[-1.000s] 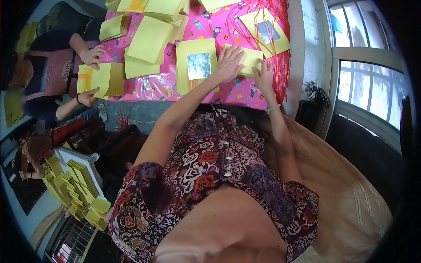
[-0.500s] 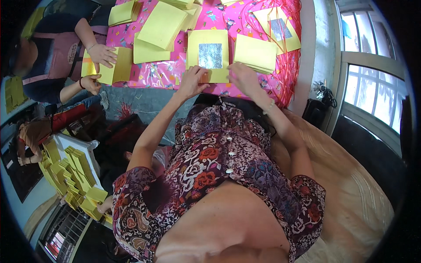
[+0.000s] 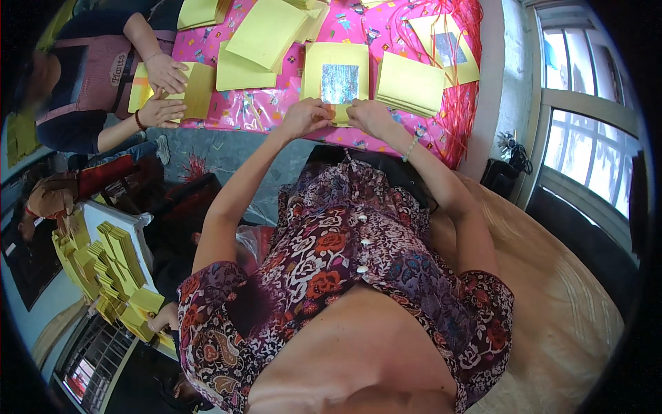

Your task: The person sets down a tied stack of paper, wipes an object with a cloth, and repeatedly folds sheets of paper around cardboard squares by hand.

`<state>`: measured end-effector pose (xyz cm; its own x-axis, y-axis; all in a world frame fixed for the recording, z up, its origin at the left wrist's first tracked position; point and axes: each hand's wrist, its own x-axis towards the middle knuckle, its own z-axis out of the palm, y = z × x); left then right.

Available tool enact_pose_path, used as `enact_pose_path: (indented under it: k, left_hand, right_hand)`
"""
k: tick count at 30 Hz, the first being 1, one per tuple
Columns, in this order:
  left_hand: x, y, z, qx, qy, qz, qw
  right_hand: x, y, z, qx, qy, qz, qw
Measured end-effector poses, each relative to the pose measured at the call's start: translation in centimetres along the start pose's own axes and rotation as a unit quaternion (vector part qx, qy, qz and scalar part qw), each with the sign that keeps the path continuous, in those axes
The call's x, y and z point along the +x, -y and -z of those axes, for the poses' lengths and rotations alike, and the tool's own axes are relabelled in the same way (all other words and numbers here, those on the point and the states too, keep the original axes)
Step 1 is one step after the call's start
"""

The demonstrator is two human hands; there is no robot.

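A yellow paper sheet (image 3: 312,69) with a silver foil square lies on the pink table. My left hand (image 3: 305,117) is closed at the near edge, its fingertips bent onto the paper just below the foil. Opposite it, my right hand (image 3: 372,119) pinches the same edge, fingers curled down. Between the two hands the near strip looks lifted or folded, though the fingers partly cover it. Right beside the sheet is a stack of plain yellow paper (image 3: 410,83).
More yellow stacks (image 3: 265,34) spread over the pink patterned tablecloth (image 3: 241,114). Red strings (image 3: 463,117) hang along the right side, over another foil sheet (image 3: 452,50). At left, a co-worker's hands (image 3: 165,90) rest on yellow paper. Lower left, a white table (image 3: 127,228) carries several yellow bundles.
My right hand has moved left from the sheet's right side onto its near edge, closer to my left hand. The co-worker's lower hand has come up onto their paper.
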<state>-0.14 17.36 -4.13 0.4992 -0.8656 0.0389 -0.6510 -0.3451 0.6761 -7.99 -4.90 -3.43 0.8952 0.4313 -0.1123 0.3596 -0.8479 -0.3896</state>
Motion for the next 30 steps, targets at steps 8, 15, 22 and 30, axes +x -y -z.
enact_pose_path:
  k: [8,15,22,30]
  left_hand:
    - [1.9,2.5,0.1,-0.134,0.127,0.082,0.979]
    - [2.3,3.2,-0.2,-0.176,0.141,0.104,0.969]
    - [2.3,3.5,-0.4,-0.175,0.144,0.115,0.967]
    - [2.4,3.2,-0.1,-0.190,0.151,0.125,0.962]
  right_hand:
    - [1.1,-0.8,0.8,0.062,0.047,-0.050,0.996]
    - [1.1,-0.7,1.4,0.071,0.075,-0.086,0.991]
    - [1.1,-0.4,1.9,0.077,0.071,-0.089,0.991]
    - [1.2,-0.5,1.7,0.069,0.082,-0.093,0.990]
